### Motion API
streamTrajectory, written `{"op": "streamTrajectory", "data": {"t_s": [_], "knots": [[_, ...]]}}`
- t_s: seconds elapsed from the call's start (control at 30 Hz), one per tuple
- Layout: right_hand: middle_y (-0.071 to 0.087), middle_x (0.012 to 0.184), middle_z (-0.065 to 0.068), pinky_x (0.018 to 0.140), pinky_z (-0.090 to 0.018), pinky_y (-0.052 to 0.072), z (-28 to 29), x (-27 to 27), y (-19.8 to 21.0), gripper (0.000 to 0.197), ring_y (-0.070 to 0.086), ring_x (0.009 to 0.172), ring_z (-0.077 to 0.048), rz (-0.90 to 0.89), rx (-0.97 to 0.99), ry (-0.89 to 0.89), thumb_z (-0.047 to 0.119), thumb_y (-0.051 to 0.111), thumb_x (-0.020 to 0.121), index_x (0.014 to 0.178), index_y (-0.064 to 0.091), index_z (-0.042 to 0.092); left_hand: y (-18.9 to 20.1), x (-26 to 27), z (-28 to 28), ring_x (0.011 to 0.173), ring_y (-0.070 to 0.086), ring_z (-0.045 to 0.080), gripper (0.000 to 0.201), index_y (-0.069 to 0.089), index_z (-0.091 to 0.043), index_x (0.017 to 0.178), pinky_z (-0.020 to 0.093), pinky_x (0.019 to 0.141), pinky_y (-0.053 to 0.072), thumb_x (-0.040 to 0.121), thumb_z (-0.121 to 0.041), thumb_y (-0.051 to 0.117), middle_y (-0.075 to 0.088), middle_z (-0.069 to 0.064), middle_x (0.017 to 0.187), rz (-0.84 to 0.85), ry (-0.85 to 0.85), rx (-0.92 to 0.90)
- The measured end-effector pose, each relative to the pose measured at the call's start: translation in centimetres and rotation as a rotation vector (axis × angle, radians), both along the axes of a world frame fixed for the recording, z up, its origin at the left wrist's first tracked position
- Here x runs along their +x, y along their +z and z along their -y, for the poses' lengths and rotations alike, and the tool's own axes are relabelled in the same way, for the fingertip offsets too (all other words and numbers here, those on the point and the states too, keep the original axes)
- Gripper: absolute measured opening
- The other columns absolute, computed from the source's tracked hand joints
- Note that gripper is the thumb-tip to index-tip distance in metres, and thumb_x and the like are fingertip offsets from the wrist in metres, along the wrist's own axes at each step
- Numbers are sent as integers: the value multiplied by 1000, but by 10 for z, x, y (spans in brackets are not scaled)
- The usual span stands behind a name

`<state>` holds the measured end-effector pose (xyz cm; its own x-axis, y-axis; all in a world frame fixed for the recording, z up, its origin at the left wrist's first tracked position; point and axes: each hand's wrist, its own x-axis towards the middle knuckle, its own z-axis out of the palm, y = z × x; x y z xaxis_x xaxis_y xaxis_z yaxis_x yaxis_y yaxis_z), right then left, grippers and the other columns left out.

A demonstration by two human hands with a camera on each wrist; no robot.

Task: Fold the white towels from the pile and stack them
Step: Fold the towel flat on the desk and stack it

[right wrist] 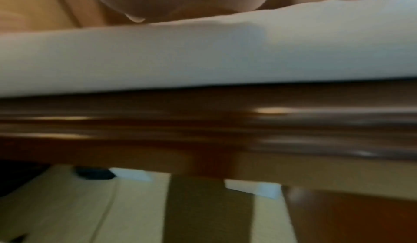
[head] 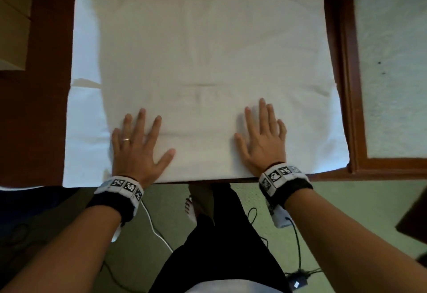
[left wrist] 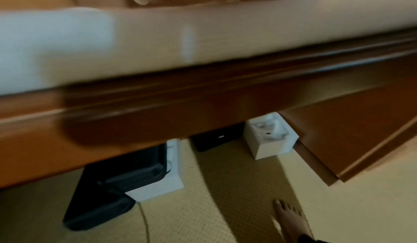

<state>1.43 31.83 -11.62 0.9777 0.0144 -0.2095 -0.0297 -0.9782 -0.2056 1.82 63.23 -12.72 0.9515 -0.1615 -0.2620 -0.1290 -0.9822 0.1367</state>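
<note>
Head view: a broad white cloth towel (head: 208, 61) lies spread flat on the dark wooden surface (head: 46, 107), near edge at its rim. Likely smoothing before a fold; next, pinch the near corners. Left hand (head: 138, 144) and right hand (head: 263, 140) press palm-down, each grip splayed, holding nothing.

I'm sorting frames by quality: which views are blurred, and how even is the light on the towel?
Head view: sharp; towel bluish-white along its left strip, warmer elsewhere; left hand and right hand flat on it. Left wrist view: table edge smeared, floor clearer. Right wrist view: blurred throughout.
</note>
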Motion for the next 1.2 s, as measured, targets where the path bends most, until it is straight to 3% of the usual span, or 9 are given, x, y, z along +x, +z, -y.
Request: {"op": "streamTrajectory", "data": {"t_s": [0.13,0.27,0.47,0.63,0.8,0.9,1.0,1.1,1.2], "knots": [[8,165,-10,115,-58,20,-75,-13,-10,67,9,152,-31,-30,0,306,58,36,96,155,27,28,-10,-8,3,152,6,41,100,14,-33,159,65,116,10,75,-85,32,2,7,168,-8,57,15],[3,166,-3,117,-55,15,-31,-10,-16,67,4,153,-27,-46,-56,291,63,29,96,156,19,35,-11,-8,-1,152,4,39,104,20,-37,158,66,116,8,69,-90,32,0,3,168,-11,32,45],[-16,165,4,121,-53,3,111,7,-8,69,-14,151,-19,-166,-117,-160,72,13,93,154,-6,45,-7,-8,5,152,5,38,100,22,-36,157,66,115,9,72,-87,32,2,3,168,-32,62,59],[0,166,-8,118,-54,10,98,29,11,80,-2,153,-25,-69,-103,-345,67,26,87,156,20,27,10,8,22,150,16,37,97,24,-23,155,65,116,17,76,-77,38,20,9,164,-34,201,-69],[12,165,-12,113,-54,24,2,23,16,71,14,150,-34,-87,-43,134,59,36,91,154,28,27,15,23,64,149,23,33,85,33,-27,154,67,114,18,83,-74,34,25,9,163,-67,-241,15],[0,166,-11,115,-55,21,-26,24,16,66,3,151,-37,-196,-67,163,56,35,96,155,16,33,11,39,55,154,2,26,80,3,-43,157,72,113,8,87,-81,11,-6,-3,168,-117,-396,126],[-10,165,-9,118,-54,18,-24,27,19,67,-5,151,-36,-248,-65,181,55,34,99,156,7,35,7,62,-10,154,-12,22,71,-21,-51,150,72,113,5,89,-79,2,-26,-13,163,-138,-178,176],[-13,165,-9,119,-53,20,-20,30,19,70,-5,151,-36,-289,-92,231,57,35,99,156,3,35,18,79,-85,154,-11,24,64,-19,-48,151,74,113,3,94,-69,0,-23,-12,164,-224,175,191],[-14,164,-9,118,-54,19,-25,33,21,70,-6,151,-37,-316,-105,217,55,37,99,157,2,35,30,81,-100,154,-7,31,68,-9,-33,157,72,115,3,97,-62,7,-13,2,167,-167,222,225]]}}
